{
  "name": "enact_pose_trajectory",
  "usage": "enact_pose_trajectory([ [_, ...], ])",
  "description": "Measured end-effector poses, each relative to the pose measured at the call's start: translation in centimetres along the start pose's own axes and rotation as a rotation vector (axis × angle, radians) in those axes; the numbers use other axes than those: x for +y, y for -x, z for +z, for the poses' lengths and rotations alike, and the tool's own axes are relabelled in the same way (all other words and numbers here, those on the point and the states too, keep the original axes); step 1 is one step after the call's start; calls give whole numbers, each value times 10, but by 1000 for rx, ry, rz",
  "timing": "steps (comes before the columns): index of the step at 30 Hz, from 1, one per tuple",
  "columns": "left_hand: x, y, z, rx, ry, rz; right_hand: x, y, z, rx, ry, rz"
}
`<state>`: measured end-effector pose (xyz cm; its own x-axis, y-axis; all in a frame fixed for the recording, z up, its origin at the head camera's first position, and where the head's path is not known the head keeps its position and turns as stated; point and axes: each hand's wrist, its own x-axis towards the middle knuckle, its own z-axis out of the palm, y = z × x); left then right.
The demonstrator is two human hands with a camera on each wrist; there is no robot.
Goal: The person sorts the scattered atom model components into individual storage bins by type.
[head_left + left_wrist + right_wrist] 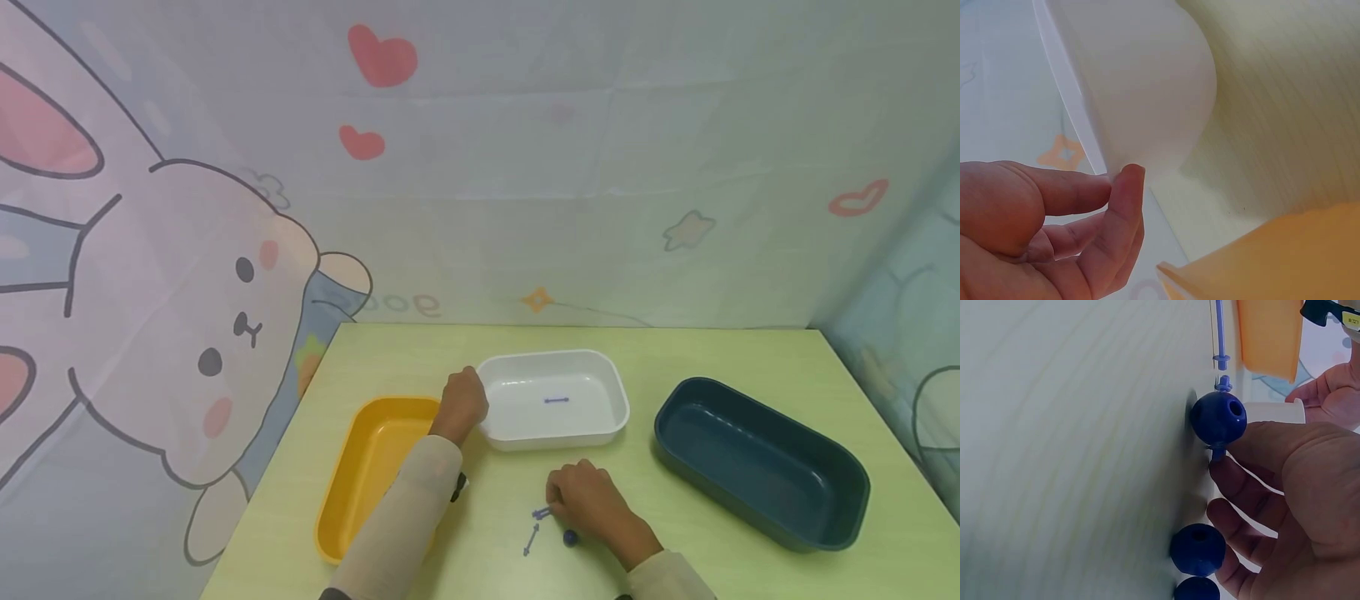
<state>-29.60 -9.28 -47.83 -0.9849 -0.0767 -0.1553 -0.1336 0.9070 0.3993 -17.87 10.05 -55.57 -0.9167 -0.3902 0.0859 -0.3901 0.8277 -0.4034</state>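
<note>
My left hand [462,402] pinches the left rim of the white tray [600,362] between thumb and fingers; the left wrist view shows the tray's outer wall [1141,87] beside the fingertips. A short blue-violet rod [557,400] lies inside it. My right hand [588,500] is low over the table, fingers curled. Its thumb and index finger close around the end of a blue rod [1218,454], partly hidden behind a dark blue ball with holes [1218,419]. Another rod [531,540] lies nearby. More blue balls [1198,550] sit by the lower fingers.
A yellow tray [330,492] stands at the left, partly under the left forearm. At the right stands a dark teal tray [757,417], set at an angle. The pale table [712,350] ends at a printed cloth backdrop [480,233].
</note>
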Motion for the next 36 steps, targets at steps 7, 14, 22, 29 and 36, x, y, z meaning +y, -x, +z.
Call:
enact_pose_trajectory([
  [7, 0, -1, 1, 17, -5, 19, 0, 1, 0, -20, 9, -33],
  [14, 0, 0, 1, 20, 9, 25, 0, 3, -2, -38, 32, -67],
  [22, 1, 1, 0, -5, 10, 4, 2, 3, 1, -60, 39, -99],
  [29, 2, 2, -2, -4, -2, 7, 0, -3, -4, -43, 19, -69],
  [36, 2, 2, -2, -17, -3, 1, -3, -10, -17, -3, -38, -19],
])
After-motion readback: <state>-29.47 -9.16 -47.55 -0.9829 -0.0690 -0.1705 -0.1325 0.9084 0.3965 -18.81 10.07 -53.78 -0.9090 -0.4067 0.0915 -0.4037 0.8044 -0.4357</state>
